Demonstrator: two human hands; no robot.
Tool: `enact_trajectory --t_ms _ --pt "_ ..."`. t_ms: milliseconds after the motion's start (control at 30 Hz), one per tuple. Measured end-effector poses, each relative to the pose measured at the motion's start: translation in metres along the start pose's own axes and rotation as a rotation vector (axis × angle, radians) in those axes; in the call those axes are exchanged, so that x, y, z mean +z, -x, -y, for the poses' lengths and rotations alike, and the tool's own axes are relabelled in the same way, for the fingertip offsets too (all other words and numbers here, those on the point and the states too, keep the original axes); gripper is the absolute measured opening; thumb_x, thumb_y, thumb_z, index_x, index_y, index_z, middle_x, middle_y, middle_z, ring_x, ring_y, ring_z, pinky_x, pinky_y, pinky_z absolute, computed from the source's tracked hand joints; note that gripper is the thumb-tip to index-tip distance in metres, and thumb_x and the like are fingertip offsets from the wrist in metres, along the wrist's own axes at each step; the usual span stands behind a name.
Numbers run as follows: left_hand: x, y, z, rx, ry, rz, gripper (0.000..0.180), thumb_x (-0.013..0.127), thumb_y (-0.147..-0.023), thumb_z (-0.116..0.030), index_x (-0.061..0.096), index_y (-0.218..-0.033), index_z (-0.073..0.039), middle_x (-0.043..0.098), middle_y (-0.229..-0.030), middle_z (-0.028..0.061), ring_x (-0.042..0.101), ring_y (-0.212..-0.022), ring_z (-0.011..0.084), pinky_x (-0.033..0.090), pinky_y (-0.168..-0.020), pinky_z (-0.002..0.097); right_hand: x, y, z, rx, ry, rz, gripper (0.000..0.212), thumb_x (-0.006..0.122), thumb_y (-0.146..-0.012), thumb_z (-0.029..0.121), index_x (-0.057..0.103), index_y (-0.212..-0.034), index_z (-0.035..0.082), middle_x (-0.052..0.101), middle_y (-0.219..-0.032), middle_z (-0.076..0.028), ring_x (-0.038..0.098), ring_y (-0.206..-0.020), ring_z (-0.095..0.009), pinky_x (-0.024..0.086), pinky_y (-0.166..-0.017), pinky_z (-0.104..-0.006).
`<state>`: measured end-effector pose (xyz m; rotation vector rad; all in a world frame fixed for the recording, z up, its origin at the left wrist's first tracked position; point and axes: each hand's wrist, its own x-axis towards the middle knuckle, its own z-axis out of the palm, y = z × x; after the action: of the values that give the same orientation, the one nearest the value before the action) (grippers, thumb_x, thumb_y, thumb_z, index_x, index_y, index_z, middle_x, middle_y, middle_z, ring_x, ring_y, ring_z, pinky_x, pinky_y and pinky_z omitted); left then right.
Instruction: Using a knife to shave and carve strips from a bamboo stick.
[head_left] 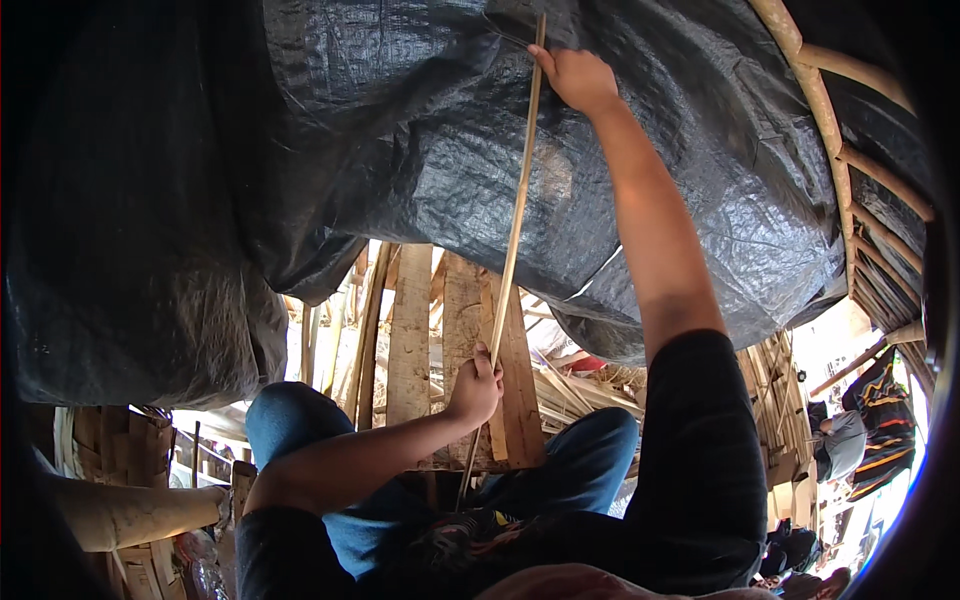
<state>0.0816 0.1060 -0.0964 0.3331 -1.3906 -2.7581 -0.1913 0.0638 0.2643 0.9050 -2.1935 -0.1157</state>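
**Slender strip (518,215) gripped at two places**

Below the left part of the black tarpaulin (450,175) lies a thick bamboo pole (135,514). Nearer the tarpaulin's middle, under its lower edge, come the left knee (295,415) and some flat planks (408,340), which crowd the strip's lower stretch. The left hand (476,386), also below the tarpaulin, is wrapped around that stretch. The strip slants up across the tarpaulin's front (bamboo, by its look); it is probably light, springy and perhaps splintery at the edges, so holds set well apart should steady it. The right hand (578,78), before the tarpaulin's upper part, pinches the strip near its top, where dark folds hang close. Right of the tarpaulin curves a pole frame (820,110).
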Motion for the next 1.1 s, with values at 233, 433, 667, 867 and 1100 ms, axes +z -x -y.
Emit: enact_trajectory --t_ms 233,433,667,867,1100 --pt "0.007 0.013 -0.02 -0.082 -0.049 0.013 0.057 0.023 -0.105 -0.049 0.035 -0.065 -0.011 0.037 -0.056 0.0011 0.039 -0.045 0.0134 0.034 -0.045 0.0309 -0.019 0.003 -0.031 -0.159 0.104 0.039 0.061 0.028 -0.1 0.057 0.065 -0.097 0.008 0.068 -0.08 -0.017 0.066 -0.082 -0.037 0.053 -0.075 -0.0488" --pt "0.009 0.014 -0.024 -0.123 -0.005 0.037 0.056 0.023 -0.105 -0.049 0.035 -0.065 -0.012 0.036 -0.056 0.0011 0.038 -0.045 0.013 0.033 -0.044 0.0306 -0.022 -0.005 -0.033 -0.248 0.061 0.115 0.053 0.026 -0.103 0.048 0.06 -0.104 0.008 0.067 -0.086 -0.019 0.064 -0.088 -0.039 0.05 -0.079 -0.0511" --pt "0.001 0.016 -0.026 -0.206 0.027 0.1 0.057 0.023 -0.104 -0.053 0.035 -0.064 -0.013 0.036 -0.054 0.0009 0.037 -0.043 0.0131 0.03 -0.042 0.0305 -0.019 -0.001 -0.035 -0.262 0.034 0.121 0.048 0.03 -0.104 0.045 0.057 -0.101 0.005 0.067 -0.087 -0.02 0.064 -0.088 -0.04 0.049 -0.079 -0.0515" --pt "0.0 0.009 -0.023 -0.237 0.103 0.04 0.057 0.024 -0.104 -0.051 0.037 -0.064 -0.013 0.037 -0.054 0.0014 0.037 -0.043 0.0137 0.029 -0.042 0.0307 -0.004 -0.013 -0.03 -0.285 0.095 0.141 0.05 0.031 -0.103 0.048 0.057 -0.102 0.005 0.067 -0.087 -0.021 0.063 -0.088 -0.041 0.05 -0.077 -0.0511" --pt "0.0 0.012 -0.018 -0.189 0.122 0.062 0.054 0.024 -0.105 -0.047 0.038 -0.066 -0.012 0.037 -0.054 0.0006 0.038 -0.044 0.0132 0.03 -0.042 0.0296 0.005 -0.038 -0.064 -0.126 0.048 -0.094 0.057 0.029 -0.103 0.049 0.064 -0.106 0.006 0.069 -0.091 -0.021 0.065 -0.091 -0.041 0.05 -0.082 -0.0509"
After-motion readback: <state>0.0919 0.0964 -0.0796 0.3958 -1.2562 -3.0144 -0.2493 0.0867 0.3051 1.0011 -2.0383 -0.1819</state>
